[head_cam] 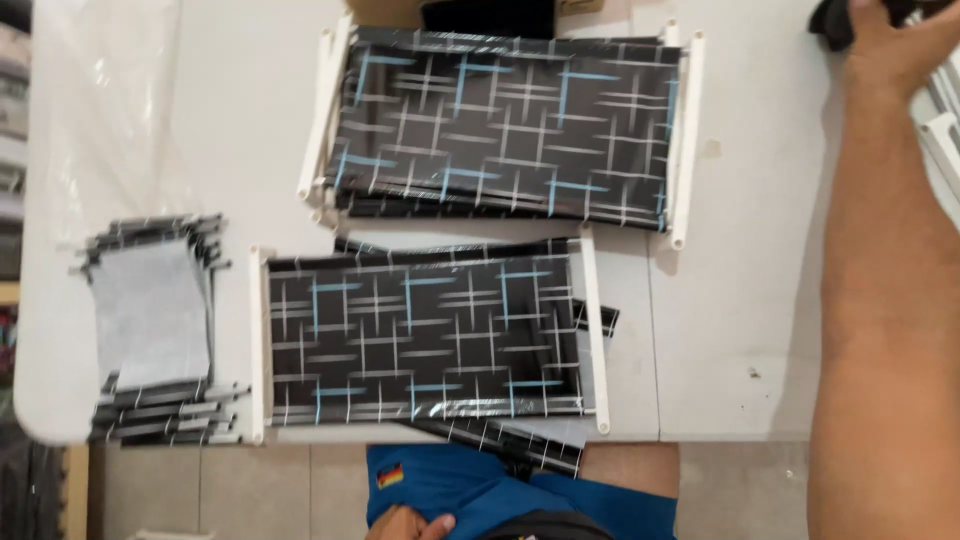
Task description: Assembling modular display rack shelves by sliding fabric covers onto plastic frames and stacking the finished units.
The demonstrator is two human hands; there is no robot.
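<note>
Two black fabric panels point(430, 335), crossed with white and blue lines and edged by white rods, lie on the white tabletop point(740, 300). Right hand point(890, 40) beyond them grasps something dark; left hand point(405, 525) rests loose below.

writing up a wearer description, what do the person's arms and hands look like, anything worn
The right arm is bare along its visible length, with no sleeve, watch or band, and the right hand has no glove. The left hand is also bare, barely in view.
</note>
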